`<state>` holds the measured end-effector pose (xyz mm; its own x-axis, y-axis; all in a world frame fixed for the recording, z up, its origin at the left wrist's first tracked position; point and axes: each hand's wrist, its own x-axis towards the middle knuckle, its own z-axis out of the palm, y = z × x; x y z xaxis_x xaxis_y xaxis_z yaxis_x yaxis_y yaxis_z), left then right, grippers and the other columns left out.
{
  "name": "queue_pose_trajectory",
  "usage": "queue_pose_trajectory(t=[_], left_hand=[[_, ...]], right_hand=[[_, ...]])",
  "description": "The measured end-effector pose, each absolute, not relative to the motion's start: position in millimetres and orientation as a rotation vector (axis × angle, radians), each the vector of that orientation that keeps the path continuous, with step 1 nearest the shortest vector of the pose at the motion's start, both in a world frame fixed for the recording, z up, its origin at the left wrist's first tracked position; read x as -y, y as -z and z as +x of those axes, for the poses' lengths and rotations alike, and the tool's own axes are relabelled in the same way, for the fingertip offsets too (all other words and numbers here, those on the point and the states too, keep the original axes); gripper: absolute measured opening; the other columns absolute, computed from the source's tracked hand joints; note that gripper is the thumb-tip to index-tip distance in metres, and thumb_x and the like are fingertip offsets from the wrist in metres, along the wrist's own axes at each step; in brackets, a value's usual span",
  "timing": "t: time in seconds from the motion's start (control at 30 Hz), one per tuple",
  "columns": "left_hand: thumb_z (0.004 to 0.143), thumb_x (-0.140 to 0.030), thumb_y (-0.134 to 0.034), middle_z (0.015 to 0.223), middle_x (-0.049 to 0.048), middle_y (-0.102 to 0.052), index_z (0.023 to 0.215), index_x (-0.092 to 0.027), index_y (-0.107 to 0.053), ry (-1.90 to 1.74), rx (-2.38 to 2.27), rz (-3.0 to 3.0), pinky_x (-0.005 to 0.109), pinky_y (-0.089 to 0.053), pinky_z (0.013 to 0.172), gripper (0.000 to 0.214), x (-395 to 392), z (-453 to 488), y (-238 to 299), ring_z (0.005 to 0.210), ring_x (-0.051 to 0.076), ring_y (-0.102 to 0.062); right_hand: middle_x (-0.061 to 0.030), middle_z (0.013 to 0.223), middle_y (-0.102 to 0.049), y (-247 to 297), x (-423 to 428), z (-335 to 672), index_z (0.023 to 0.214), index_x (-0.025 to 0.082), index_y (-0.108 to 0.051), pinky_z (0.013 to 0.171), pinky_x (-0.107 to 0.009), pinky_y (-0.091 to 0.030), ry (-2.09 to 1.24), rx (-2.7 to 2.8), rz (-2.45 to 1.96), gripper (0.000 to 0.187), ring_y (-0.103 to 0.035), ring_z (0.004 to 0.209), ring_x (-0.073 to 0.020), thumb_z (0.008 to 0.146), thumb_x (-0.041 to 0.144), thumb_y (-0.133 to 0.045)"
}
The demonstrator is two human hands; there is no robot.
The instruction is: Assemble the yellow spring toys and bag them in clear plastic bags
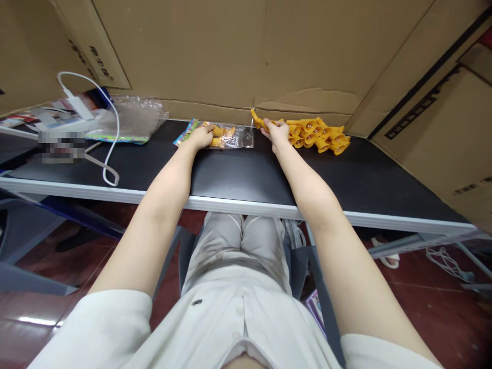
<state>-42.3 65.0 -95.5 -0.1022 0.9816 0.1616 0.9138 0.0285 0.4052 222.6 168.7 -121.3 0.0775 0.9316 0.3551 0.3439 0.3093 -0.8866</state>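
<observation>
On the black tabletop, a clear plastic bag with a colourful header lies flat, its plain end pointing right. Yellow horn-shaped plastic pieces show inside it. My left hand is closed on the bag near the header, over part of the contents. Just beyond the bag's right end, my right hand grips a yellow plastic horn, its narrow end sticking out up and to the left. The rest of that horn is hidden by my fingers. Right beside this hand sits a pile of similar yellow horns with flared ends facing me.
Flat clear bags are stacked on the left, near a white cable and a white adapter. Cardboard walls stand behind and at both sides. The table's metal front edge runs above my lap.
</observation>
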Motion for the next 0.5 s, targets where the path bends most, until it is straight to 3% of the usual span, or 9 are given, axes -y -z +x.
queue_pose_trajectory(t=[0.17,0.3,0.37,0.5], left_hand=[[0.102,-0.017,-0.039,0.172,0.0161,-0.058,0.167,-0.01,-0.059,-0.599,-2.115,2.015,0.033,-0.037,0.135,0.069,-67.0,-43.5,96.5,0.162,0.028,-0.054],[0.102,-0.019,-0.039,0.171,0.0115,-0.06,0.166,-0.014,-0.061,-0.604,-2.124,2.0,0.033,-0.038,0.134,0.067,-68.3,-44.6,97.4,0.161,0.027,-0.055],[0.102,-0.02,-0.04,0.17,0.0102,-0.062,0.166,-0.015,-0.061,-0.617,-2.126,1.989,0.032,-0.039,0.134,0.067,-69.9,-45.6,98.6,0.16,0.027,-0.056],[0.103,-0.019,-0.041,0.17,0.0113,-0.061,0.167,-0.014,-0.06,-0.623,-2.134,1.973,0.032,-0.04,0.133,0.067,-70.9,-46.1,99.4,0.16,0.028,-0.057]], right_hand=[[-0.0177,0.122,-0.074,114.0,-170.0,224.1,0.126,0.01,-0.064,0.096,-0.054,-0.068,-0.818,1.387,-1.078,0.03,-0.082,0.121,-0.0321,0.113,0.028,-0.044],[-0.0151,0.129,-0.073,111.2,-174.0,228.9,0.123,0.017,-0.063,0.103,-0.048,-0.067,-0.819,1.206,-1.038,0.022,-0.08,0.123,-0.0281,0.106,0.032,-0.06],[-0.0122,0.127,-0.073,111.8,-178.6,230.9,0.122,0.021,-0.062,0.104,-0.049,-0.066,-0.768,1.129,-1.021,0.029,-0.079,0.123,-0.0283,0.102,0.041,-0.069],[-0.0119,0.127,-0.07,108.3,-178.0,233.7,0.126,0.02,-0.064,0.108,-0.054,-0.062,-0.502,1.327,-0.972,0.042,-0.075,0.129,-0.0306,0.104,0.055,-0.063]])
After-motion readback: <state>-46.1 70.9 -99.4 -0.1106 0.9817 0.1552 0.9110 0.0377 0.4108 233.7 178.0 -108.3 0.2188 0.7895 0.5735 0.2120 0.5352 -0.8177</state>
